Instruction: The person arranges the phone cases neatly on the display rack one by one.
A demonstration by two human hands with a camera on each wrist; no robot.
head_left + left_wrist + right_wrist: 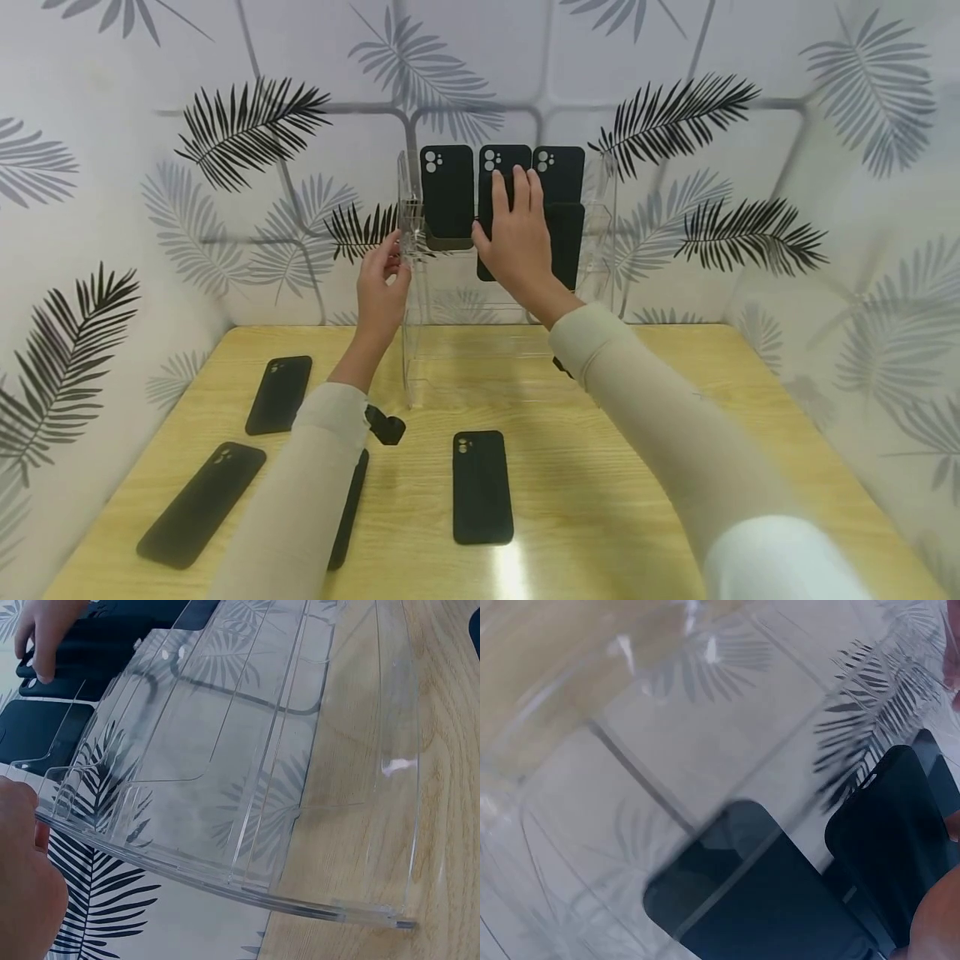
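A clear stepped rack (417, 350) stands at the back of the table. My left hand (381, 296) grips the edge of its left side panel, also visible in the left wrist view (247, 894). With my right hand (519, 246) I hold a black phone case (889, 840) upright at the rack's middle column, thumb at its left edge and fingers over its upper part. Behind it stands another phone case (491, 156). Upper cases flank that one, at left (447, 200) and right (561, 173). One more case (567, 237) stands lower right, partly behind my right hand.
Black phone cases lie on the wooden table: one in front of the rack (482, 492), two at the left (279, 396) (201, 507), and one partly under my left sleeve (349, 517). Leaf-patterned walls (862, 250) enclose the back and sides.
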